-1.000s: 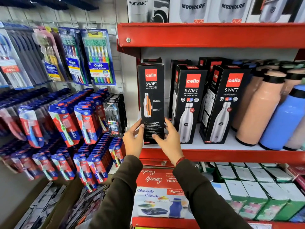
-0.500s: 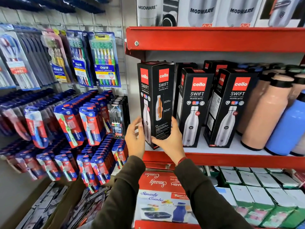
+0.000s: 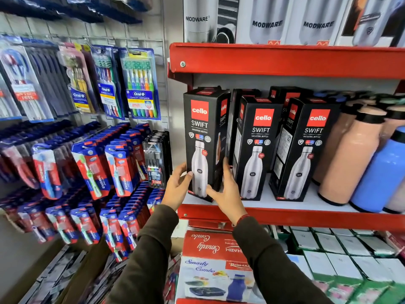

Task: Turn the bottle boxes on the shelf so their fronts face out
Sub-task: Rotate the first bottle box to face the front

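A red metal shelf (image 3: 285, 218) with a white deck stands before me, toothbrush packs (image 3: 140, 84) hanging on the wall grid leftward. My left hand (image 3: 177, 187) and right hand (image 3: 228, 194) clasp the leftmost Cello Swift box (image 3: 202, 141), upright at the shelf's left end, front outward. Two more Cello Swift boxes (image 3: 282, 148) and peach bottles (image 3: 348, 156) crowd its right.

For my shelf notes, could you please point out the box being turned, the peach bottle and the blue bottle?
box being turned (image 3: 200, 137), head view, front panel.
peach bottle (image 3: 348, 163), head view, body.
blue bottle (image 3: 381, 176), head view, body.
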`<state>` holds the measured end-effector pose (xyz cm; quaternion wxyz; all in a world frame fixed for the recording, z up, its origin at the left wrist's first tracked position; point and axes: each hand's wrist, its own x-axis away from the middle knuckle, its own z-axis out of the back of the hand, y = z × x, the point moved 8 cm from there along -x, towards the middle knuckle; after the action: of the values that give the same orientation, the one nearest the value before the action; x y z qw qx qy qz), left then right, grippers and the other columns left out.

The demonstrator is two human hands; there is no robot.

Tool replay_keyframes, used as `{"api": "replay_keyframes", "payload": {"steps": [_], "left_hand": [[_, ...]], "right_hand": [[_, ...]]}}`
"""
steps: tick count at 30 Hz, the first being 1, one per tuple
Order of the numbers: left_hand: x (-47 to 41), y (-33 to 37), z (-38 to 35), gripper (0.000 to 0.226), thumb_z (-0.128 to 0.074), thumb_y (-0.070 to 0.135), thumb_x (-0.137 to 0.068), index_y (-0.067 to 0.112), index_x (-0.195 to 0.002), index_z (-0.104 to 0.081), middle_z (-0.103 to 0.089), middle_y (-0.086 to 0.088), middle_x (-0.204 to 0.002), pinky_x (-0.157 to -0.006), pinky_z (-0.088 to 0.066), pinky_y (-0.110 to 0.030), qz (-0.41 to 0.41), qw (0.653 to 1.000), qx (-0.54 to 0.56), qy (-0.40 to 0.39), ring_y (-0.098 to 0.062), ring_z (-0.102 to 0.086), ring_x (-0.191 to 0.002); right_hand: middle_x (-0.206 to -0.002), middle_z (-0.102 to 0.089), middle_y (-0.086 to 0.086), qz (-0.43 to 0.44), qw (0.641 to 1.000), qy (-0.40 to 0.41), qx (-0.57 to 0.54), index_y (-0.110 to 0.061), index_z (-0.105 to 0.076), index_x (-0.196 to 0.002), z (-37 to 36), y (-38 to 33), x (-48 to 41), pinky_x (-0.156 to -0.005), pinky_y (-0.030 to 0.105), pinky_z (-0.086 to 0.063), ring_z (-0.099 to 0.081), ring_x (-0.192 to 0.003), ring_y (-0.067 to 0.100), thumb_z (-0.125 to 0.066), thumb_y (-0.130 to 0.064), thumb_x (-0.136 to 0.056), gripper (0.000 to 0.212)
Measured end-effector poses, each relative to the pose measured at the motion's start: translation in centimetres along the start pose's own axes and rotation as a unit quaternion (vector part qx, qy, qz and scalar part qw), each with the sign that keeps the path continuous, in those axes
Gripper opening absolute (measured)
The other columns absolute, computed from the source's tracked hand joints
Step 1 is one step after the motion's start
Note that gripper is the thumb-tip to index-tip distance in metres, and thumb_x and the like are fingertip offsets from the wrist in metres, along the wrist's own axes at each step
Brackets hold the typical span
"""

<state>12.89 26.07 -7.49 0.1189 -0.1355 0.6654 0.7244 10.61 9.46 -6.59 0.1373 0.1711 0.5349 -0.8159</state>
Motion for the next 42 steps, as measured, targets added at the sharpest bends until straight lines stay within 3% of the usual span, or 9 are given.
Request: {"api": "replay_keyframes", "payload": {"steps": [7,11,17,22,30,32,34,39,42], "left_hand": [[0.3,0.2,-0.8,0.041,-0.051,0.009,-0.1,0.011,-0.141,-0.045,-0.053,-0.014,-0.142,-0.113,-0.044,-0.046,-0.009,0.999,-0.043,0.032,-0.029,-0.055,-0.131],[0.5,0.1,-1.2,0.041,-0.05,0.008,-0.1,0.01,-0.14,-0.043,-0.053,-0.012,-0.141,-0.112,-0.043,-0.047,-0.009,0.996,-0.073,0.057,-0.029,-0.053,-0.13],[0.6,0.1,-1.6,0.038,-0.05,0.009,-0.1,0.012,-0.137,-0.046,-0.056,-0.004,-0.136,-0.11,-0.046,-0.04,-0.014,0.994,-0.078,0.069,-0.022,-0.055,-0.126],[1.0,-0.2,-1.2,0.034,-0.05,0.018,-0.101,0.016,-0.135,-0.05,-0.058,0.008,-0.123,-0.09,-0.045,-0.004,-0.011,0.995,-0.069,0.076,-0.011,-0.056,-0.118],[3.2,0.4,-0.8,0.029,-0.052,0.025,-0.101,0.024,-0.129,-0.055,-0.058,0.021,-0.117,-0.082,-0.039,0.006,-0.016,0.994,-0.061,0.089,0.031,-0.05,-0.101],[3.9,0.6,-0.8,0.024,-0.053,0.025,-0.101,0.03,-0.124,-0.054,-0.056,0.028,-0.115,-0.08,-0.037,0.008,-0.016,0.994,-0.06,0.092,0.033,-0.049,-0.1],[4.5,1.0,-0.7,0.022,-0.053,0.025,-0.101,0.034,-0.121,-0.053,-0.054,0.032,-0.114,-0.079,-0.037,0.008,-0.017,0.994,-0.058,0.095,0.033,-0.05,-0.099],[5.4,1.5,-0.8,0.022,-0.053,0.026,-0.101,0.037,-0.12,-0.052,-0.054,0.033,-0.112,-0.078,-0.037,0.008,-0.016,0.993,-0.056,0.098,0.032,-0.051,-0.097],[5.6,1.6,-0.9,0.023,-0.051,0.028,-0.101,0.039,-0.122,-0.051,-0.055,0.032,-0.113,-0.078,-0.038,0.008,-0.007,0.993,-0.058,0.098,0.033,-0.051,-0.098]], "right_hand": [[-0.159,-0.034,0.002,0.008,0.999,-0.011,0.045,-0.023,-0.018,-0.157,0.3,0.4,-0.6,-0.12,0.038,-0.032,-0.033,-0.144,0.01,-0.056,-0.01,-0.095,0.074],[-0.156,-0.04,0.004,0.003,0.997,-0.01,0.075,-0.019,-0.022,-0.156,-0.1,1.1,-0.9,-0.115,0.022,-0.029,-0.038,-0.143,0.015,-0.054,-0.005,-0.095,0.07],[-0.134,-0.061,0.01,-0.023,0.996,0.03,0.083,-0.018,-0.032,-0.153,0.4,2.0,-1.0,-0.09,-0.005,-0.029,-0.054,-0.116,0.006,-0.056,-0.005,-0.095,0.064],[-0.133,-0.063,0.012,-0.026,0.997,0.05,0.058,-0.017,-0.038,-0.15,0.6,1.7,-0.2,-0.091,0.005,-0.033,-0.06,-0.121,0.021,-0.049,-0.016,-0.101,0.05],[-0.125,-0.067,0.004,-0.02,0.998,0.053,0.033,-0.018,-0.041,-0.149,1.1,0.6,1.8,-0.088,0.006,-0.037,-0.059,-0.106,0.007,-0.04,-0.029,-0.105,0.045],[-0.13,-0.066,0.004,-0.02,0.998,0.052,0.025,-0.02,-0.041,-0.149,1.3,0.6,2.3,-0.091,0.008,-0.038,-0.061,-0.115,0.012,-0.04,-0.031,-0.104,0.046],[-0.123,-0.069,0.01,-0.014,0.998,0.058,0.021,-0.021,-0.042,-0.148,1.5,0.5,2.8,-0.08,0.002,-0.042,-0.065,-0.11,0.02,-0.041,-0.031,-0.104,0.045],[-0.109,-0.072,0.017,-0.016,0.998,0.057,0.035,-0.024,-0.042,-0.148,1.7,0.3,3.4,-0.084,0.027,-0.051,-0.068,-0.099,0.026,-0.041,-0.032,-0.104,0.045],[-0.118,-0.071,0.009,-0.017,0.998,0.048,0.036,-0.022,-0.043,-0.148,1.8,0.3,3.4,-0.088,0.013,-0.047,-0.067,-0.106,0.016,-0.042,-0.032,-0.104,0.045]]}}
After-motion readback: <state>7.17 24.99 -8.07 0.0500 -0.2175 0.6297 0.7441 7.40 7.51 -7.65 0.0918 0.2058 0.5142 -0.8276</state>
